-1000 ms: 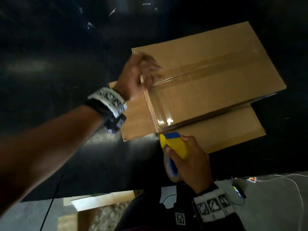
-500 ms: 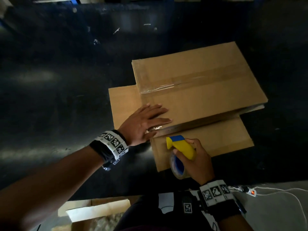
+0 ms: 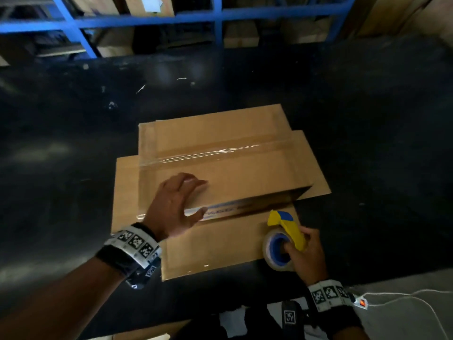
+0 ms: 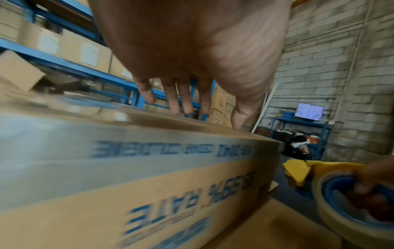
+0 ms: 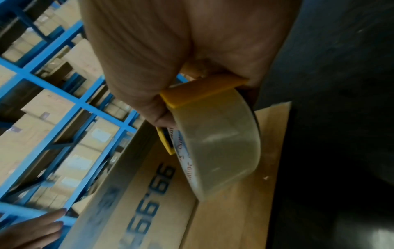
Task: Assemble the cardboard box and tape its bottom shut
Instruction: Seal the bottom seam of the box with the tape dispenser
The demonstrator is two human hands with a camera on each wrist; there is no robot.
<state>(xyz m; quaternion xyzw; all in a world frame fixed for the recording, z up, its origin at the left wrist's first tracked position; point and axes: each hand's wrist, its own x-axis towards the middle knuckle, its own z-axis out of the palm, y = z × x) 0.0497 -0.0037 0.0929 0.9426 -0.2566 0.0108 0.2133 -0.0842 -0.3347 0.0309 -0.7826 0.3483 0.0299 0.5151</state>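
**Box bottom taped, left hand steadies the near edge**

From the head view I see the cardboard box [image 3: 220, 165] upside down on the dark worktop [image 3: 73, 180], its loose flaps spread flat under it. A strip of clear tape [image 3: 220, 152] runs along the centre seam. My left hand [image 3: 175, 207] lies on the near edge with straight, released fingers, I think to keep the box from sliding. My right hand [image 3: 304, 253] grasps the tape dispenser [image 3: 282, 241], parked on the near flap.

In the left wrist view the fingers [image 4: 178, 99] reach open over the top edge; whether they press it I cannot tell.

In the right wrist view the fingers are hooked inside the roll, so the dispenser stays ready for another strip.
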